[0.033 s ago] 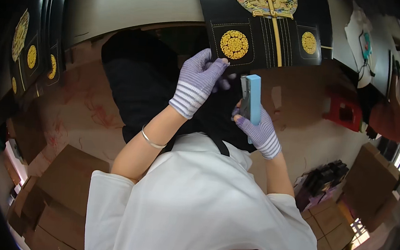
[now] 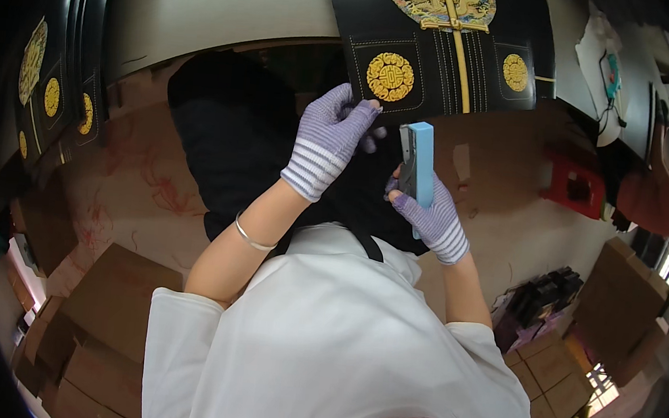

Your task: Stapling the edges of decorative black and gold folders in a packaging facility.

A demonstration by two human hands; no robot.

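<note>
Black decorated card panel (image 2: 444,51), large, printed with gold dragon and round medallions, lying flat on the pale worktop (image 2: 209,7) ahead of the person; its near corner with one gold roundel overhangs the table edge. Further black gold-printed panels (image 2: 50,96) stacked at the far left. Brown cartons (image 2: 104,300) on the floor at both sides, a red stool (image 2: 571,186) to the right. Left hand (image 2: 331,141), in a purple striped knit glove, fingers loosely spread and curled onto the near edge of the panel, pinching or steadying it; the exact grip is hidden by the fingers. Right hand (image 2: 429,213), gloved alike, closed around a light-blue hand stapler (image 2: 418,164) held upright just beside the panel corner, not touching it. Risks, as judged: the overhanging panel may slide or buckle if the left hand's hold is slack; the stapler's jaw sits close to the left fingertips, so a misjudged squeeze could pinch the glove; a skewed staple would mar the printed face.
</note>
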